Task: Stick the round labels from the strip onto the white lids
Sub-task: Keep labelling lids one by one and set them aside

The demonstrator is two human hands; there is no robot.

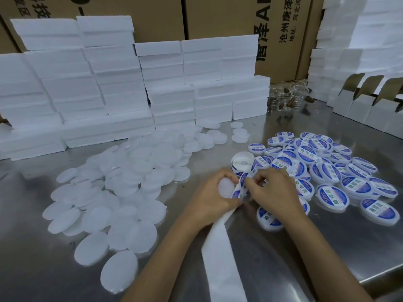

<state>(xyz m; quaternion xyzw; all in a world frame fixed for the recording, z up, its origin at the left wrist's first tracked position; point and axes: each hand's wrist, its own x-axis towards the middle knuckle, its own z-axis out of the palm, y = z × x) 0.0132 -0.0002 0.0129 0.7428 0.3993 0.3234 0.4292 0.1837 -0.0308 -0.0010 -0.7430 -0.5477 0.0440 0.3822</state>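
Just below the centre of the frame the two hands meet over the steel table [327, 247]. The left hand [209, 199] curls around a bare white lid [225, 188], whose pale face shows between thumb and fingers, and it also holds the label strip [238, 190] against the lid's right edge. The right hand [272, 192] sits just to the right, its fingertips bent and pinching at a blue-and-white round label on the strip; whether the label is already free of the backing cannot be told. From the hands the strip runs up to a small roll [242, 163] standing on the table just above them, while the spent white backing [220, 258] trails down toward the bottom edge. A wide heap of unlabelled lids [122, 188] fills the left and centre of the frame, well clear of the hands, and a pile of labelled lids [331, 171] spreads to the right, its nearest pieces lying partly under the right hand. White foam boxes [109, 83] are stacked along the upper part, in front of brown cartons [218, 16].
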